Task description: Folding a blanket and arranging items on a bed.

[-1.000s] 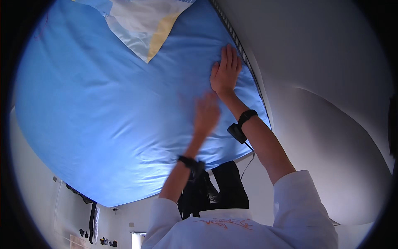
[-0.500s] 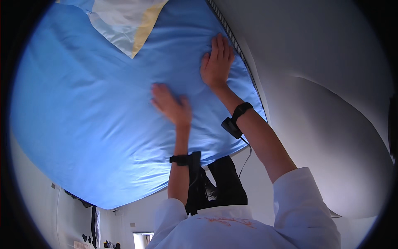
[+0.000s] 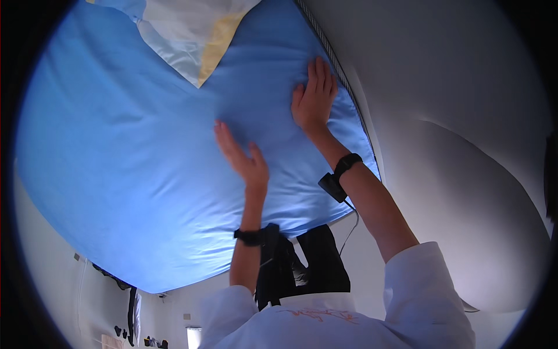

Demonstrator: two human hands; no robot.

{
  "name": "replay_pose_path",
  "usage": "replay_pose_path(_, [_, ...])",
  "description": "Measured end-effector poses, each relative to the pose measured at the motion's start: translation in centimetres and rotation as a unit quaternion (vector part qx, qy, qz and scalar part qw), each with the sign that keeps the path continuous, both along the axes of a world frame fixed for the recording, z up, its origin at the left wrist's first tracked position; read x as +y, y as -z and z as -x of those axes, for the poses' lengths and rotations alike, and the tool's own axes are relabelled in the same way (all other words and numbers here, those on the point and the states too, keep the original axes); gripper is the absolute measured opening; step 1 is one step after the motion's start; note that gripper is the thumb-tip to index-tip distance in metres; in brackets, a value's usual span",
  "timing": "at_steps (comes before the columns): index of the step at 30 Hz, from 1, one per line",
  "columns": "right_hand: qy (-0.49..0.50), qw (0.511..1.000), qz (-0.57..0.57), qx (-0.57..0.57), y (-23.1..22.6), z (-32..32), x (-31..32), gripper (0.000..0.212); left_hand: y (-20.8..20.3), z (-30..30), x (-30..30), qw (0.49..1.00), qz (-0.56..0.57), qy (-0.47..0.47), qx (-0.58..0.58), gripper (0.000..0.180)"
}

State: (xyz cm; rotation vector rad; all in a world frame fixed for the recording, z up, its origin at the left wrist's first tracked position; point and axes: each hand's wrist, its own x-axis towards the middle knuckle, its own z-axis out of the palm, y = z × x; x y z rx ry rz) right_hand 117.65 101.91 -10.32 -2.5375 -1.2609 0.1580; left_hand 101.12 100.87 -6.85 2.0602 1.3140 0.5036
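A blue fitted sheet (image 3: 128,168) covers a bed, with wrinkles along its near side. My right hand (image 3: 315,99) lies on the sheet near the bed's right edge, fingers stretched out and nothing in them. Left of it, over the middle of the sheet, my left hand (image 3: 241,156) is tilted on its edge with the fingers extended and the thumb apart. It is empty too; whether it touches the cloth I cannot tell. At the far side a pale cloth with a yellow border (image 3: 195,41) lies on the sheet, one corner pointing toward me.
A large rounded grey-white form (image 3: 459,192) stands right of the bed, beyond a dark striped edging (image 3: 337,64). Black straps with small boxes (image 3: 334,185) circle both my wrists, and a cable hangs from the right one. Dark items (image 3: 132,314) hang at the lower left.
My left hand has turned more onto its edge and blurs less. The right hand stays on the sheet near the edge. The whole view has shifted slightly.
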Motion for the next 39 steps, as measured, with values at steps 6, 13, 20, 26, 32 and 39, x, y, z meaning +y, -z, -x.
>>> replay_pose_path(6, [0.006, 1.000, -0.008, 0.014, -0.8, 1.9, 2.6, 0.053, -1.6, 7.3, -31.8, 0.734, 0.422, 0.517, -0.126, 0.023])
replay_pose_path(13, [0.002, 1.000, 0.000, -0.011, -1.3, -0.5, 1.1, 0.052, -4.1, 2.5, -5.3, 0.876, 0.417, 0.192, -0.149, 0.027])
replay_pose_path(20, [-0.009, 0.999, -0.002, -0.035, -1.9, 0.5, 1.6, 0.048, -0.4, 16.6, 35.8, 0.954, -0.232, -0.173, 0.078, 0.047])
replay_pose_path(26, [-0.012, 0.998, 0.018, -0.059, -0.7, 0.9, 1.2, 0.048, 4.3, 19.6, 37.8, 0.893, -0.188, -0.270, 0.307, 0.057])
replay_pose_path(32, [0.011, 0.998, 0.043, -0.051, -2.1, 1.0, 1.6, 0.048, 2.8, 19.1, 36.9, 0.898, -0.147, -0.276, 0.308, 0.059])
replay_pose_path(39, [-0.002, 0.996, 0.051, -0.075, -3.4, 0.6, 2.1, 0.050, 1.8, 18.4, 37.4, 0.905, -0.114, -0.282, 0.298, 0.059])
